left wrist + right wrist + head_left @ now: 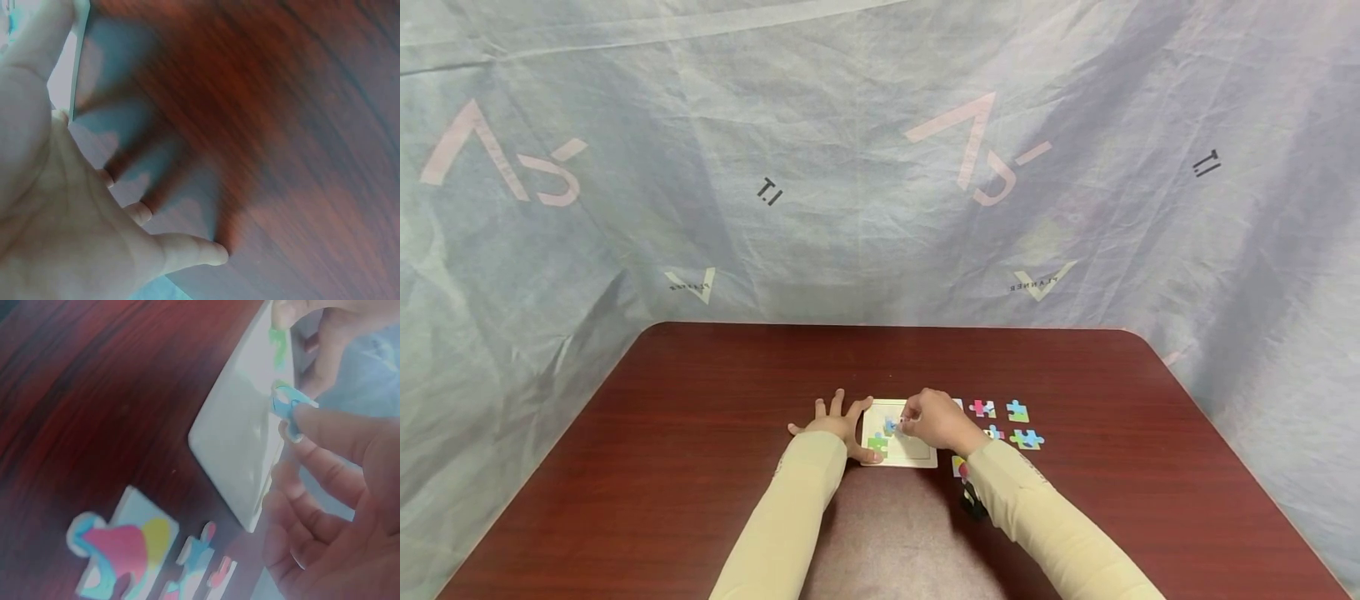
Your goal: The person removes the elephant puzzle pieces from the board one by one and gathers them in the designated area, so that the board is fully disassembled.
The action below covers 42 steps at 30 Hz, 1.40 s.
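A pale puzzle tray (917,457) lies on the table in front of the person. A green puzzle piece (877,445) sits in its lower left corner. The left hand (833,427) is spread along the tray's left side, its thumb and index finger touching the border; the left wrist view shows its palm (75,219) with straight fingers. The right hand (936,419) is over the tray and pinches a blue puzzle piece (289,406) between thumb and fingertips. In the right wrist view that piece is tilted; whether it touches the tray I cannot tell.
Right of the tray lie several loose puzzle pieces (1018,411), some partly hidden by the right arm. One with red and yellow (122,547) is near the right hand. A black object (973,502) lies beside the right forearm. A grey cloth (865,208) hangs behind the dark red table (700,392).
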### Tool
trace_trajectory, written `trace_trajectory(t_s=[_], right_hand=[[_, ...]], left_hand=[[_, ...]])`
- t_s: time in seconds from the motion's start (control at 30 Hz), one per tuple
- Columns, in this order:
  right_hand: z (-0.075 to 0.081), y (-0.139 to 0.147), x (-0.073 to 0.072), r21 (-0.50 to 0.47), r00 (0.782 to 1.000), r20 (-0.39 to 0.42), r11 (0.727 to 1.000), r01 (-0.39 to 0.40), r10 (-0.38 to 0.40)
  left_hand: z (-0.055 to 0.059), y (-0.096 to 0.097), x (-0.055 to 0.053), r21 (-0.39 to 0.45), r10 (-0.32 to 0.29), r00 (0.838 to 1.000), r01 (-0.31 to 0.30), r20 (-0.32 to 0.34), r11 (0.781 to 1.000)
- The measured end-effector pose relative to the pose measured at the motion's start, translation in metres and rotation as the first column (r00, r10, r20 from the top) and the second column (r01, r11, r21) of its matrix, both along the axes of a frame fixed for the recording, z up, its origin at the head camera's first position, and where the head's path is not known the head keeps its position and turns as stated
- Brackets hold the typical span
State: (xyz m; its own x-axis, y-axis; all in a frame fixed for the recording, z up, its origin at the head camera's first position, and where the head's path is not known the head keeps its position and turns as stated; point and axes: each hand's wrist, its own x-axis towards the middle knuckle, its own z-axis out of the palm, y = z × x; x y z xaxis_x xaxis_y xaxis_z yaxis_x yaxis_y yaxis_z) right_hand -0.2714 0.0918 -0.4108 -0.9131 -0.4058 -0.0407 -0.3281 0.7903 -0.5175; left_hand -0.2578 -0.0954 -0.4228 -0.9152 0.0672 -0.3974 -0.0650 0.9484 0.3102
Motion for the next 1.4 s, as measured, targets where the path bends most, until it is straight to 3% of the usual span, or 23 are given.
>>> trace_trajectory(t_s=[0.17,0.4,0.5,0.77,0.87,1.1,1.23,1.3,1.4], right_hand=[[-0.002,0.004,0.002,0.028,0.998,-0.057,0.999,0.026,-0.024],[-0.009,0.007,0.006,0.103,0.988,-0.150,0.995,-0.001,0.017],[-0.010,0.008,0.006,0.121,0.985,-0.170,0.993,-0.010,0.031],[-0.009,0.012,0.003,0.125,0.988,-0.146,0.992,-0.026,0.045],[-0.011,0.012,0.003,0.109,0.989,-0.137,0.993,-0.035,0.049],[-0.015,0.013,0.003,0.059,0.988,-0.144,0.997,-0.045,0.053],[-0.015,0.015,0.004,0.045,0.986,-0.160,0.998,-0.045,0.051],[-0.014,0.016,0.005,0.040,0.984,-0.168,0.998,-0.048,0.054],[-0.012,0.019,0.005,0.018,0.987,-0.155,0.999,-0.048,0.050]], left_hand=[[-0.005,0.001,-0.002,-0.021,0.005,1.000,-0.005,-0.001,1.000],[0.011,0.002,0.006,-0.010,0.000,1.000,0.000,0.013,1.000],[0.011,0.002,0.004,0.003,0.002,1.000,-0.002,0.016,1.000],[-0.019,-0.002,-0.011,0.005,0.018,1.000,-0.018,-0.003,1.000],[-0.021,-0.003,-0.011,0.000,0.010,1.000,-0.010,-0.013,1.000],[0.024,0.003,0.015,0.011,-0.002,1.000,0.002,-0.005,1.000],[0.013,0.002,0.010,-0.006,-0.006,1.000,0.006,-0.015,1.000],[0.015,0.002,0.010,-0.008,-0.004,1.000,0.004,-0.012,1.000],[0.028,0.004,0.019,0.003,-0.005,1.000,0.005,-0.013,1.000]])
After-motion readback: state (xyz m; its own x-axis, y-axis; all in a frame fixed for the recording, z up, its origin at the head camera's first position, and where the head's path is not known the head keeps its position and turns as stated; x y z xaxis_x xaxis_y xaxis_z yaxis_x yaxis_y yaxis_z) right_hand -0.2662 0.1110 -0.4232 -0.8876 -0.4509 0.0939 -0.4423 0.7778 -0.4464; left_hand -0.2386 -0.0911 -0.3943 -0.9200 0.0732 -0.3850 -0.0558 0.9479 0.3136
